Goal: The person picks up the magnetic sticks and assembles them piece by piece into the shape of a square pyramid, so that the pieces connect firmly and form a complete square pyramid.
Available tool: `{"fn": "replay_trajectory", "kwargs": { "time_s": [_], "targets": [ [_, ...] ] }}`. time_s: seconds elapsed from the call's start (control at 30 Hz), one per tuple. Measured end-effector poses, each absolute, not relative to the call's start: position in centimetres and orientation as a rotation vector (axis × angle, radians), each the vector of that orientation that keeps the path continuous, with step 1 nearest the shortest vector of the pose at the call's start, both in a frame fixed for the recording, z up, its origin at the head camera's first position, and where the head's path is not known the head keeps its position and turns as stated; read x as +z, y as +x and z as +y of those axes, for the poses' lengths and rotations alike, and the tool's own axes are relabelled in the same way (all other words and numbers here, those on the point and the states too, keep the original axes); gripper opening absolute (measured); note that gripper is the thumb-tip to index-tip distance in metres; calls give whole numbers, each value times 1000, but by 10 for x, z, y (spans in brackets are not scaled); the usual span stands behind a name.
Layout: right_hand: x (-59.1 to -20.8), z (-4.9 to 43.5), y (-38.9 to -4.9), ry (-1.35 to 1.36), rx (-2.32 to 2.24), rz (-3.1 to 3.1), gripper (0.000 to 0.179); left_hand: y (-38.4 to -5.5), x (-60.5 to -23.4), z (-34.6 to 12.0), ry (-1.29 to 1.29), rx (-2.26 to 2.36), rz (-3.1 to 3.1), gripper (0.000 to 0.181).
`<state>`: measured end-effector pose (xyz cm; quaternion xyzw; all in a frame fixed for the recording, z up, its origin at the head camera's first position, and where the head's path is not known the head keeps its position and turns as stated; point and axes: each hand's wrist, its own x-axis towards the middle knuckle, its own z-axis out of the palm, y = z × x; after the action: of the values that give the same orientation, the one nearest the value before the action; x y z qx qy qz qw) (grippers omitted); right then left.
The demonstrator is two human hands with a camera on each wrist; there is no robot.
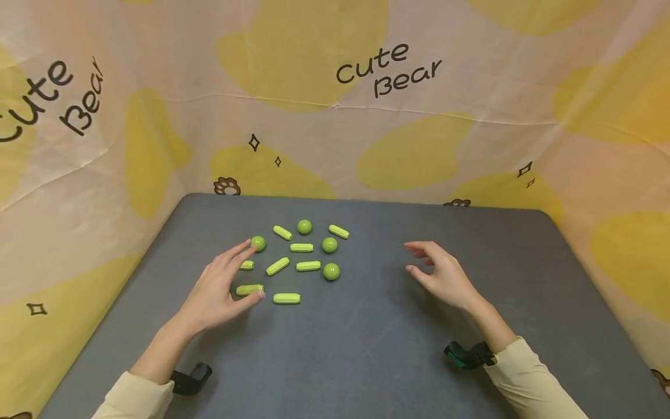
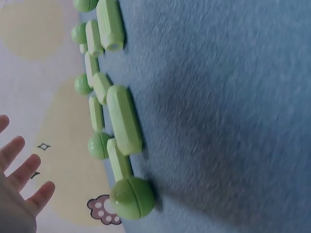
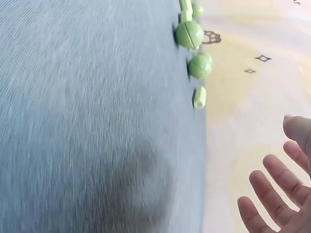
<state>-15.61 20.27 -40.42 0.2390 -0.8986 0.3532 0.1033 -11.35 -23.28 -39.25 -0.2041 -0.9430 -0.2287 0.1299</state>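
Observation:
My left hand (image 1: 217, 291) hovers at the left side of a loose group of pieces, thumb and fingers spread apart and nothing held. Below its thumb lies a light green ribbed stick (image 1: 249, 290), and a round green ball (image 1: 258, 243) is right by its fingertips. In the left wrist view, a seam runs around the nearest ball (image 2: 132, 198). Over to the right, my right hand (image 1: 445, 276) hangs above the table with loosely bent fingers. It holds nothing, and its shadow falls on the grey surface. The right wrist view shows its fingers (image 3: 274, 196) spread.
More ribbed sticks lie in the group, such as one at its front (image 1: 287, 298) and one at its far right (image 1: 339, 231). Other green balls (image 1: 331, 272) sit among them. Behind the grey table (image 1: 377, 361) hangs a yellow patterned cloth (image 1: 413, 151).

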Motion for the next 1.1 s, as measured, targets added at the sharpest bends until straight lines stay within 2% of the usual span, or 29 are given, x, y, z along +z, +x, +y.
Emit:
{"fn": "replay_trajectory", "kwargs": {
  "time_s": [0.57, 1.1],
  "targets": [
    [-420, 156, -156, 689, 1203, -2661, 40, -103, -412, -202, -664, -897, -2745, 72],
    [-434, 122, -154, 737, 1245, -2659, 33, -106, -430, -188, -709, -855, -2786, 50]
  ]
}}
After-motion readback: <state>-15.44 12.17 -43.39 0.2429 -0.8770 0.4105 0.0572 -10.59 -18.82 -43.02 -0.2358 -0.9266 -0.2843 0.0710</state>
